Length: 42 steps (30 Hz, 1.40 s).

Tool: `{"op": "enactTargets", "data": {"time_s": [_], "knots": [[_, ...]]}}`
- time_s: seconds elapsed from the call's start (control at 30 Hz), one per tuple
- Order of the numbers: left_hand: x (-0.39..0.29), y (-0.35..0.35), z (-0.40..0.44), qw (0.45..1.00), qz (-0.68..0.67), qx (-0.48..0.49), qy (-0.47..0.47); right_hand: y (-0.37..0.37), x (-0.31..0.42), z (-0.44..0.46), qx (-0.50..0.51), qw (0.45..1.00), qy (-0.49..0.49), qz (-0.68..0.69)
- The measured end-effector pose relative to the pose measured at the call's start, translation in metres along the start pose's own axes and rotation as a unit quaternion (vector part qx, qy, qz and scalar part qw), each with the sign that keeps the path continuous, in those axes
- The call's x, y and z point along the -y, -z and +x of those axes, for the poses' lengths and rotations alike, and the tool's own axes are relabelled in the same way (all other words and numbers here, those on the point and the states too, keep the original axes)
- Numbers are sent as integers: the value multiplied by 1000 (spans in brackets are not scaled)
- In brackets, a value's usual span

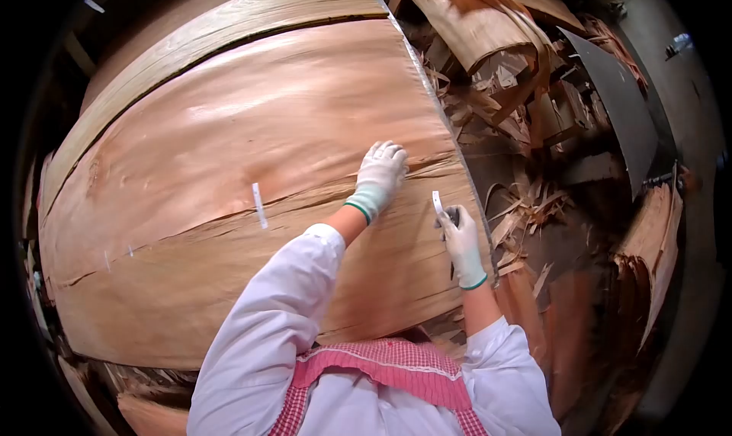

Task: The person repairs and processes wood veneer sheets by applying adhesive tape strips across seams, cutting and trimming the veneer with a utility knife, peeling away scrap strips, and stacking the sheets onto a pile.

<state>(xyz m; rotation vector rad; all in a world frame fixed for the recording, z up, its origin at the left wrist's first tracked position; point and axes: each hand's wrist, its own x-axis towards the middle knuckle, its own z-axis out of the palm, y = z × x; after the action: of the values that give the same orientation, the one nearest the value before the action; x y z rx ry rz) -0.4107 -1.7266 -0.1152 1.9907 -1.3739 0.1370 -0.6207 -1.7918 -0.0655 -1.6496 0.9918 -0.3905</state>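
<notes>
My left hand [379, 178], in a white glove with a green cuff, rests on the wood veneer with its fingers stretched out. It lies beside the rough seam where a reddish veneer sheet [252, 108] meets a paler veneer strip [191, 276]. My right hand [465, 245], gloved the same way, is closed near the right edge of the sheets. Between its fingertips stands a short strip of white tape [437, 201]. Something dark shows under that hand, too hidden to name. Another white tape piece [260, 206] lies across the seam to the left.
Another pale veneer band [229, 43] crosses the far side, with a dark gap before it. Curled veneer scraps [488, 32] heap up to the right, past the sheets' straight edge. A grey panel [618, 100] and a veneer stack [648, 261] stand farther right.
</notes>
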Motion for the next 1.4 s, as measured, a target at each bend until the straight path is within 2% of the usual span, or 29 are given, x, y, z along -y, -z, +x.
{"op": "enactTargets", "data": {"time_s": [0.03,0.13,0.23,0.33,0.37,0.53,0.6,0.93,1.13,1.3,1.4], "knots": [[0,-13,2,1000,3,6,16,6,4,6,-2,1000,10,-9],[2,-32,0,999,19,2,42,8,35,27,20,997,20,78],[-2,-27,0,999,18,6,43,-1,47,56,63,987,-59,133],[-5,-30,2,996,43,24,72,-23,1,82,62,986,-85,130],[-6,-27,5,997,50,29,52,-28,-9,88,58,984,-96,138],[-9,-20,3,994,89,61,2,-26,-13,85,58,985,-113,113],[-6,-26,4,995,84,45,18,-26,-8,85,63,984,-126,109],[-1,-35,-1,995,49,19,88,-27,-9,83,51,982,-116,138],[-4,-25,1,997,60,28,32,-32,-10,85,31,982,-130,131],[-3,-29,0,997,32,5,65,-36,-7,90,31,988,-120,89],[2,-36,-1,996,18,-9,83,-39,-13,91,24,986,-106,124]]}}
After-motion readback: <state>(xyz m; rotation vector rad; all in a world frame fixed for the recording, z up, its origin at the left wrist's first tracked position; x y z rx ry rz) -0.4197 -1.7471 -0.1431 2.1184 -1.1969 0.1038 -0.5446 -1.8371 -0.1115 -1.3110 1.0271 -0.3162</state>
